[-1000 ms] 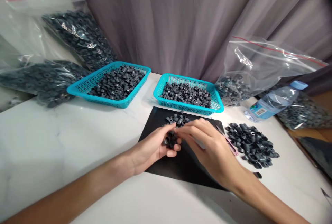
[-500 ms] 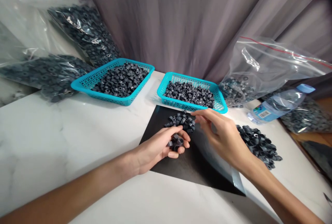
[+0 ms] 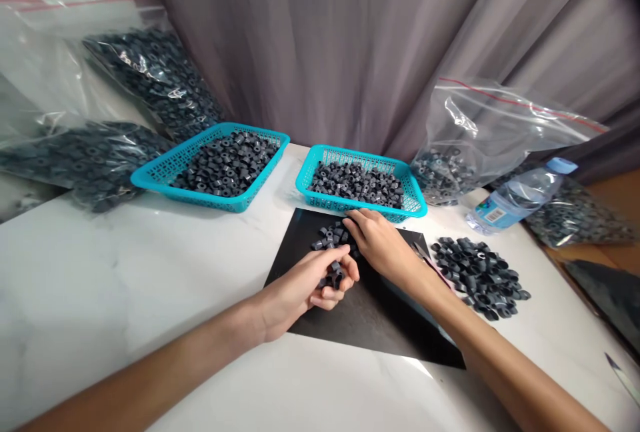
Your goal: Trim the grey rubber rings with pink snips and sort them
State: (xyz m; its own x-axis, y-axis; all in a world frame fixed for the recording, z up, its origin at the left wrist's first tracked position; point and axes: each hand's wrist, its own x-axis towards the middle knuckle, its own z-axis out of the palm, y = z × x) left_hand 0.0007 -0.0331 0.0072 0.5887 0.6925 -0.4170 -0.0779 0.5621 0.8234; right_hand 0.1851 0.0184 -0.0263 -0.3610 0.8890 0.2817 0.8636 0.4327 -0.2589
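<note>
My left hand is cupped, palm up, with its fingers curled around several small dark grey plastic ring-like pieces. Just beyond it, a small pile of the same pieces lies on a black mat. My right hand reaches down over the right side of that pile. Its fingers are bent and pressed together, and the tips are partly hidden, so what they pinch does not show. To the right of the mat, a larger heap of dark hollow pieces rests on the white table.
Two turquoise baskets, left and right, hold similar pieces. Filled clear bags lean at the left; another bag and a water bottle are at the right. Scissors show partly beneath my right forearm.
My right hand has moved left and down onto the pile on the mat, now covering part of it. The left hand has stayed nearly still with its pieces. The view has shifted slightly.
</note>
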